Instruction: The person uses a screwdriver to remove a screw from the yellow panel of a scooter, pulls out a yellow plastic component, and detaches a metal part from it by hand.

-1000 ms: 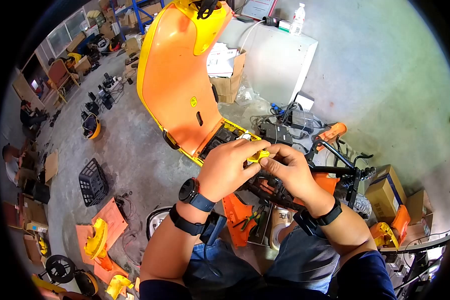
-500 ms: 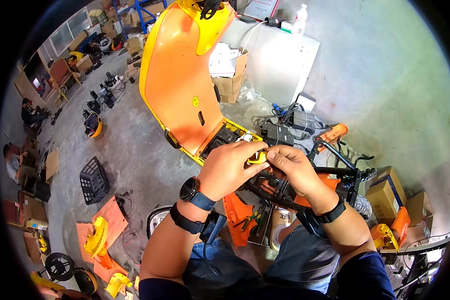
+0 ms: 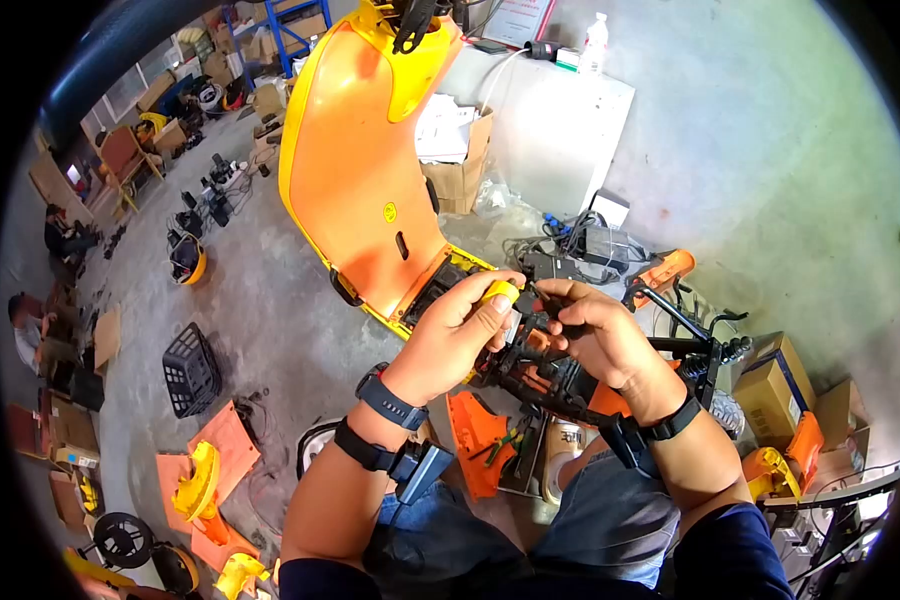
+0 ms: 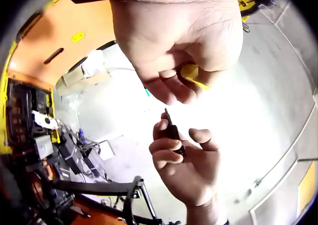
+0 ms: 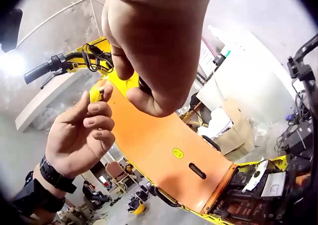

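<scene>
My left hand (image 3: 445, 335) pinches a small curved yellow plastic part (image 3: 501, 291) between thumb and fingers. In the right wrist view, the yellow part (image 5: 95, 95) has a dark spot at its end. My right hand (image 3: 610, 340) is just to its right, a small gap between the two hands. In the left wrist view, its curled fingers hold a slim black tool (image 4: 172, 131) with a thin tip pointing toward the left hand. Below both hands lies the scooter's open battery bay (image 5: 248, 195), with black parts and a white piece inside.
The scooter's orange and yellow body panel (image 3: 360, 170) rises ahead. A black frame bar (image 3: 675, 310) stands at the right. Orange trim (image 3: 480, 440) with pliers lies by my feet, a black basket (image 3: 191, 370) on the floor at left, and a white cabinet (image 3: 550, 120) behind.
The hands have come apart; earlier both met at the yellow part. The left hand has turned, raising the part upright, while the right hand has drawn slightly away with its fingers more spread.
</scene>
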Demonstrator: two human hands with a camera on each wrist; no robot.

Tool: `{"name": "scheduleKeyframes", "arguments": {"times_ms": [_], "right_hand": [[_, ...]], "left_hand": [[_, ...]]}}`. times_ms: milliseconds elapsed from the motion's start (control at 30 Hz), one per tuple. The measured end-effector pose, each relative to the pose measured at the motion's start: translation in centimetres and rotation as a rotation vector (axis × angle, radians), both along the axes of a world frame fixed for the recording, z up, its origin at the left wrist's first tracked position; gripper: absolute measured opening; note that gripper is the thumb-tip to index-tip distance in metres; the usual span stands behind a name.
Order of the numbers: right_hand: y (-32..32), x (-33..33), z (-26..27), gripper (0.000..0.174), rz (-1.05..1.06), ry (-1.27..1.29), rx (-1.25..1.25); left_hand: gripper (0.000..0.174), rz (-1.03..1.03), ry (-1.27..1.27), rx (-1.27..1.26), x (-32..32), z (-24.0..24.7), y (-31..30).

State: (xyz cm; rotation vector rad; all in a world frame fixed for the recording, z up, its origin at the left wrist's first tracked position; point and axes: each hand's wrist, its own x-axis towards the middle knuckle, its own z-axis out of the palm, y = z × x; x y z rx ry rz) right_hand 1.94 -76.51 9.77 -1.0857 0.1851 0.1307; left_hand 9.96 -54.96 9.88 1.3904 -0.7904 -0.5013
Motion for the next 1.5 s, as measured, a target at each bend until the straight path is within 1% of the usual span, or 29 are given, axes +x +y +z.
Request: {"name": "scheduleKeyframes", "arguments": {"times_ms": [33,67,100,167,200,233,267,300,333,400,433,500,567,633,667,767,800,900,967,1033,1067,1167,1233,1267,1300,1367,1400,1433,1500], "right_hand": [[0.1,0.1,-0.3,0.040,-0.013,-0.046,0.022],[-0.1,0.2,-0.5,0.051,0.071,-0.174,-0.048],[0.2,0.0,-0.8,0.051,0.069,-0.177,-0.049],[1.7,-0.5,-0.8,0.054,-0.139,-0.326,-0.504],[2.0,-0.9,-0.6,0.059,-0.134,-0.386,-0.618],[2.2,-0.9,-0.7,0.059,-0.133,-0.387,-0.616],[2.4,-1.0,-0.8,0.060,-0.151,-0.462,-0.641],[2.5,-1.1,-0.9,0.062,-0.169,-0.536,-0.665],[2.7,-1.2,-1.1,0.062,-0.169,-0.535,-0.664],[3.1,-1.4,-1.2,0.059,-0.239,-0.671,-0.770],[3.2,-1.4,-1.3,0.058,-0.275,-0.739,-0.824],[3.0,-1.1,-1.4,0.056,-0.302,-0.769,-0.818],[2.5,-1.2,-1.2,0.052,-0.304,-0.796,-1.104],[2.9,-1.3,-0.7,0.051,-0.328,-0.820,-1.077],[2.9,-1.3,-0.7,0.052,-0.337,-0.838,-1.098],[3.2,-1.4,-0.5,0.053,-0.372,-0.873,-1.139],[3.4,-1.4,-0.4,0.053,-0.402,-0.890,-1.158],[4.2,-1.0,-1.0,0.053,-0.433,-0.950,-1.149],[4.4,-0.4,-0.7,0.050,-0.261,-0.978,-1.288],[4.8,-0.5,-1.4,0.046,-0.316,-0.917,-1.235],[4.7,-0.5,-1.3,0.044,-0.373,-0.963,-1.196],[4.6,-0.7,-0.8,0.039,-0.497,-1.052,-1.076],[4.1,-0.7,-0.2,0.037,-0.317,-1.017,-1.284],[4.2,-0.5,-0.7,0.034,-0.237,-0.928,-1.298],[4.1,-0.5,-0.8,0.034,-0.240,-0.928,-1.298],[4.3,-0.5,-0.5,0.032,-0.407,-1.032,-1.170],[4.4,-0.6,-0.4,0.032,-0.515,-1.056,-1.157],[4.3,-0.6,-0.1,0.032,-0.506,-1.061,-1.159],[4.1,-0.7,0.1,0.029,-0.368,-1.078,-1.296]], "left_hand": [[0.039,-0.008,0.119,-0.054,0.1,0.0,-0.1],[0.043,-0.016,0.239,-0.108,0.1,0.0,-0.3],[0.047,-0.023,0.358,-0.162,0.1,0.1,-0.4],[0.047,0.007,0.416,-0.212,-0.3,0.2,-1.0],[0.044,0.024,0.473,-0.238,-0.1,-0.2,-1.0],[0.041,0.042,0.529,-0.263,0.0,-0.4,-1.1],[0.037,0.042,0.554,-0.273,0.1,-0.5,-1.3],[0.037,0.042,0.554,-0.272,0.2,-0.5,-1.4],[0.036,0.015,0.626,-0.318,0.2,-0.5,-1.6],[0.033,-0.021,0.753,-0.409,0.2,-0.6,-1.9],[0.033,-0.024,0.753,-0.411,0.3,-0.7,-2.1],[0.030,-0.043,0.841,-0.450,0.4,-1.0,-2.2],[0.029,-0.044,0.842,-0.466,0.4,-1.2,-2.5],[0.031,-0.045,0.846,-0.496,0.3,-1.7,-2.7],[0.034,-0.112,0.839,-0.545,0.7,-1.9,-2.5],[0.036,-0.052,0.868,-0.619,0.7,-2.1,-3.2],[0.040,-0.076,0.866,-0.660,0.9,-2.3,-3.1],[0.039,-0.069,0.811,-0.662,1.0,-2.4,-3.2],[0.041,-0.054,0.807,-0.655,0.8,-2.3,-3.1],[0.041,-0.051,0.755,-0.634,0.8,-2.5,-3.2],[0.042,-0.033,0.805,-0.626,1.0,-2.5,-3.4],[0.042,-0.068,0.790,-0.652,0.6,-2.0,-3.3],[0.040,-0.099,0.771,-0.667,0.7,-2.2,-3.3],[0.040,-0.097,0.751,-0.655,0.9,-2.5,-3.4],[0.039,-0.097,0.731,-0.642,1.1,-2.6,-3.4],[0.038,-0.080,0.786,-0.627,1.0,-2.6,-3.3],[0.038,-0.113,0.799,-0.649,0.8,-2.4,-3.3],[0.038,-0.143,0.810,-0.675,0.8,-2.3,-3.4],[0.037,-0.170,0.801,-0.692,0.7,-2.5,-3.3]]}}
